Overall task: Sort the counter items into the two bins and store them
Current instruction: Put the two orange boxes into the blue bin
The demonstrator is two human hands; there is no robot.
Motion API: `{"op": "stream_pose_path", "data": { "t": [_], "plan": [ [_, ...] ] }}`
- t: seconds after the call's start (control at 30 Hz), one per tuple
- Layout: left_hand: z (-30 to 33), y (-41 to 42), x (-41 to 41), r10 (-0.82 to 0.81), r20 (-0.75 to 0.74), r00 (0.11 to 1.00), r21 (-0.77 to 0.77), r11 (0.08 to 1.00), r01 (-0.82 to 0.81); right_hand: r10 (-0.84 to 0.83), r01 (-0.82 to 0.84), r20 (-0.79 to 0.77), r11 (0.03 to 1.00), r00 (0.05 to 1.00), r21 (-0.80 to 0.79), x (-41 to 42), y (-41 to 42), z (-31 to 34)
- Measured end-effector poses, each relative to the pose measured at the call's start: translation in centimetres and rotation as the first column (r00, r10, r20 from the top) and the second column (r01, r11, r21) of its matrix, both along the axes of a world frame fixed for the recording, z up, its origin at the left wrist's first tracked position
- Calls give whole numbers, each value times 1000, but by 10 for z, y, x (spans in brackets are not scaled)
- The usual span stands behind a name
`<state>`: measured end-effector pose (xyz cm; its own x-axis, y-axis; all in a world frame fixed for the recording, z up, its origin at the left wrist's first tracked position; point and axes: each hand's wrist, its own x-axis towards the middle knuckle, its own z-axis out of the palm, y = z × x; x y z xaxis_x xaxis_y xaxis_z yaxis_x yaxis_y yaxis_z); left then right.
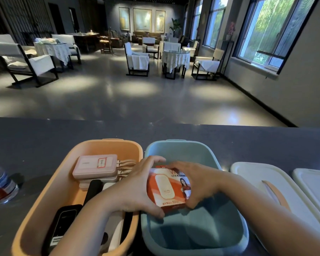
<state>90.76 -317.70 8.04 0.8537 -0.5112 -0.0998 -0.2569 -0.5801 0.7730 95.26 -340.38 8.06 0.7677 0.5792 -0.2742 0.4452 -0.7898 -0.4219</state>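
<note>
An orange bin (pixel 44 200) and a blue bin (pixel 211 237) stand side by side on the dark counter (pixel 44 137). Over the blue bin, my left hand (pixel 135 191) and my right hand (pixel 198 183) both grip an orange-and-white product box (pixel 167 189), one hand on each side. The blue bin's floor below looks bare. In the orange bin lie stacked pink power banks (pixel 94 165) with cables, plus dark devices (pixel 63 224) partly hidden under my left forearm.
Two white bin lids (pixel 262 183) lie on the counter to the right, one with an orange handle strap. A water bottle (pixel 0 183) stands at the left edge. Beyond the counter's far edge is a lounge with tables and chairs.
</note>
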Motion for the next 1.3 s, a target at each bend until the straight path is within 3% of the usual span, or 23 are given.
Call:
{"op": "stream_pose_path", "data": {
  "t": [0.1,0.2,0.3,0.47,0.67,0.87,1.07,1.17,1.3],
  "plan": [
    [-13,3,2,136,151,979,78,986,-149,-64,72,91,994,994,-82,11,-4,-5],
    [-29,-2,3,234,179,956,3,971,-239,-91,137,203,965,975,-224,23,-2,-16],
    [-41,-7,2,230,176,957,-44,973,-226,-108,188,267,937,958,-296,32,5,-32],
    [-46,-4,4,213,174,961,-33,977,-211,-150,226,245,920,958,-320,40,11,-54],
    [-49,-3,2,217,196,956,-10,976,-220,-248,321,287,916,925,-242,37,6,-63],
    [-50,-5,2,213,219,952,5,976,-220,-114,245,445,937,888,-250,29,12,-70],
    [-50,-6,1,217,225,950,9,974,-225,-146,256,403,938,903,-232,23,15,-67],
    [-44,-5,-2,279,228,933,-50,960,-275,-245,308,366,943,898,-125,12,17,-58],
    [-33,-2,-15,436,347,831,-122,899,-421,-321,337,364,941,874,21,-18,23,-34]
  ]
}}
